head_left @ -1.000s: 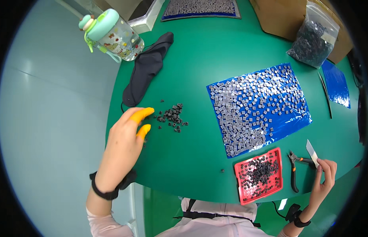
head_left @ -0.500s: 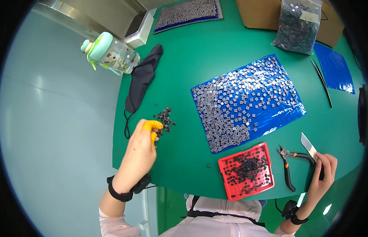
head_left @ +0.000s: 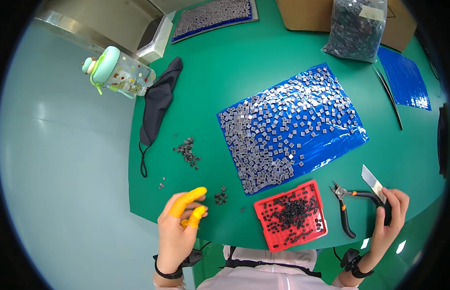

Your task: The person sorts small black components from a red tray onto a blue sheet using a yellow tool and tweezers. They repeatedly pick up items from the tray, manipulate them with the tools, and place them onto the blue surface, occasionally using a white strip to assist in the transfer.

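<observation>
My left hand (head_left: 180,224), with yellow finger cots (head_left: 188,200) on the thumb and index finger, hovers near the table's front edge. Its thumb and index finger are apart with nothing between them. Just right of those fingertips lies a small cluster of dark pieces (head_left: 221,197); a larger loose pile of dark pieces (head_left: 188,152) lies farther away. At the right, my right hand (head_left: 393,212) is closed around the dark handle of a knife (head_left: 371,180), its broad pale blade pointing away from me. Black-handled side cutters (head_left: 345,208) lie beside it.
A red tray (head_left: 264,231) of small black parts sits front center, before a blue film sheet (head_left: 326,150) covered with square grey pieces. Tweezers (head_left: 390,99), another blue sheet (head_left: 406,79) and a bag of pieces (head_left: 356,31) are right; a black mask (head_left: 157,104) and bottle (head_left: 130,75) left.
My left hand has come away from the larger dark pile toward the front edge, and its fingers have parted. A small cluster of pieces now lies beside it. My right hand keeps the knife.
</observation>
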{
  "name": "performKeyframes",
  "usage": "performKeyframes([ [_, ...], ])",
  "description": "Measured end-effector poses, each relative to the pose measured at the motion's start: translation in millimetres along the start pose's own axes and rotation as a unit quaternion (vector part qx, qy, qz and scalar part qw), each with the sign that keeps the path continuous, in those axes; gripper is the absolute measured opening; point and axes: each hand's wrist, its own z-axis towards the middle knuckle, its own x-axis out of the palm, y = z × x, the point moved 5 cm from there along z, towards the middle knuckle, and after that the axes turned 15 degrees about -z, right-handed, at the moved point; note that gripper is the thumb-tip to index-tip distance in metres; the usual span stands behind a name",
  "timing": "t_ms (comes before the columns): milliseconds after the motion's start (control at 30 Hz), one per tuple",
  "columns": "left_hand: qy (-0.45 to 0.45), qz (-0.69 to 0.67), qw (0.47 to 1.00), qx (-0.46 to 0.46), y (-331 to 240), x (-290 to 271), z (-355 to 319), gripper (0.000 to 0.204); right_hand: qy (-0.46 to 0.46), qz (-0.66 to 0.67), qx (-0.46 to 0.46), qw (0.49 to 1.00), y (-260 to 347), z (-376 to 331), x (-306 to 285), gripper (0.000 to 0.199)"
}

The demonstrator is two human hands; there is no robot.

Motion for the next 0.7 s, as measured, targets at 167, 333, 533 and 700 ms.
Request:
performKeyframes([
  [167,-0.1,0.03,0.994,0.042,10.7,6.6,-4.5,0.016,0.092,-0.043,-0.035,0.994,21.2,-6.3,1.2,0.091],
  [333,-0.101,0.051,0.991,0.074,6.1,10.4,-3.0,0.019,0.12,-0.121,-0.098,0.98,41.0,-12.4,2.8,0.1],
  [533,-0.062,0.078,0.992,0.082,7.2,11.3,2.7,0.019,0.107,-0.162,-0.094,0.976,53.4,-9.4,3.7,0.08],
  [700,-0.069,0.087,0.974,0.199,15.6,5.2,-6.0,0.017,0.07,-0.248,-0.137,0.956,64.5,-5.9,5.9,0.059],
])
